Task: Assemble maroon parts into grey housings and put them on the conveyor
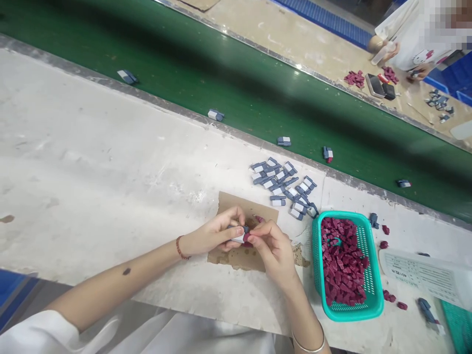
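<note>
My left hand [217,234] is closed around a small blue-grey and white plastic part [237,238]. Pinched in the fingertips of my right hand [275,248] is a small maroon plastic piece [246,237], touching the end of that part. Both hands are over a stained brown cardboard sheet [236,200], where more maroon shows, partly hidden by my fingers. Beyond the cardboard lies a loose group of similar blue-grey and white parts [271,173]. To the right of my right hand stands a turquoise basket [317,260] holding many maroon pieces [342,265].
A green conveyor belt [177,83] crosses beyond the table, carrying several spaced parts. Right of the basket lie a clear labelled plastic bottle [424,275], loose maroon pieces [389,296] and a blue-grey part [427,312]. Across the belt, another person's hands [420,71] handle small items.
</note>
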`<state>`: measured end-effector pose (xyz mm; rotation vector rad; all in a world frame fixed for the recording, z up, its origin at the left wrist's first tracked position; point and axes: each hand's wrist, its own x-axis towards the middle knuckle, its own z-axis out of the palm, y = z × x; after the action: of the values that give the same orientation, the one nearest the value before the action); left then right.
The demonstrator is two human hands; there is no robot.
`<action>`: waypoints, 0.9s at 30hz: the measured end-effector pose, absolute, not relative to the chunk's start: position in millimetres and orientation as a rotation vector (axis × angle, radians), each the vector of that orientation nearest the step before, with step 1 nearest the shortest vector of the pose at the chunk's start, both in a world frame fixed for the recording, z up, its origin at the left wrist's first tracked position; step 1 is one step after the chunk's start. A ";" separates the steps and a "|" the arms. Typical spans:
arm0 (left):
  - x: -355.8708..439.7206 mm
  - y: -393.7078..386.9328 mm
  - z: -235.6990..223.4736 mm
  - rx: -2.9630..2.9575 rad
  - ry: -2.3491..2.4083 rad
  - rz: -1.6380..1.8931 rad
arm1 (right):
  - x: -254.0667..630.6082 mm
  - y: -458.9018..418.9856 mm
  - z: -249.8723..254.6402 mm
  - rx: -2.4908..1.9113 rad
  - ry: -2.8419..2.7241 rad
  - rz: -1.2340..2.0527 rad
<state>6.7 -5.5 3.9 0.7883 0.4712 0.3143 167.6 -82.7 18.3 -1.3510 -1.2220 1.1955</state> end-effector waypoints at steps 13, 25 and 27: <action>8.5 -2.5 4.0 1.019 0.522 0.248 | 168.5 -84.2 21.6 -1.379 -1.151 1.290; 70.6 120.2 22.0 2.064 0.892 0.576 | 182.7 -89.7 10.9 -1.428 -0.910 0.741; 88.4 156.1 14.6 2.254 1.088 0.609 | 184.9 -90.8 9.2 -1.449 -0.957 0.749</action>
<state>88.4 156.1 14.6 2.2543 1.0881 0.6092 184.9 -90.8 9.2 -1.4492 -0.9567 0.7493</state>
